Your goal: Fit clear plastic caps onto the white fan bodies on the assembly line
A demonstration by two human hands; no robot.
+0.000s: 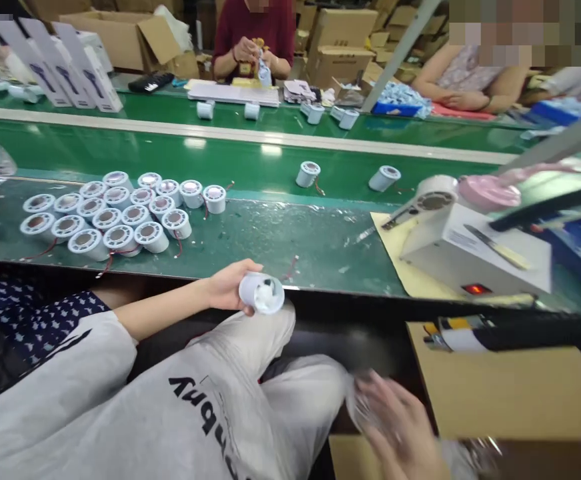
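My left hand (pixel 230 288) is wrapped around a pale blue cylindrical housing (pixel 263 293), just in front of the bench's near edge. The housing's open end faces me, and white parts with a dark spot show inside. A red wire with a small plug trails onto the bench behind it. My right hand (pixel 395 420) is low at the right, over the cardboard, and smeared by motion. Its fingers curve around a clear, shiny plastic piece (pixel 363 403) whose exact kind is not discernible. Several similar housings (pixel 120 237) stand upright in rows on the green bench (pixel 270 233) at the left.
Two housings lie on the green conveyor belt (pixel 250 150). At right stand a grey box with a red switch (pixel 475 267), a knife (pixel 500 247) and a pink fan (pixel 490 191). Cardboard (pixel 510 387) is below. Co-workers sit opposite; another person is at my left.
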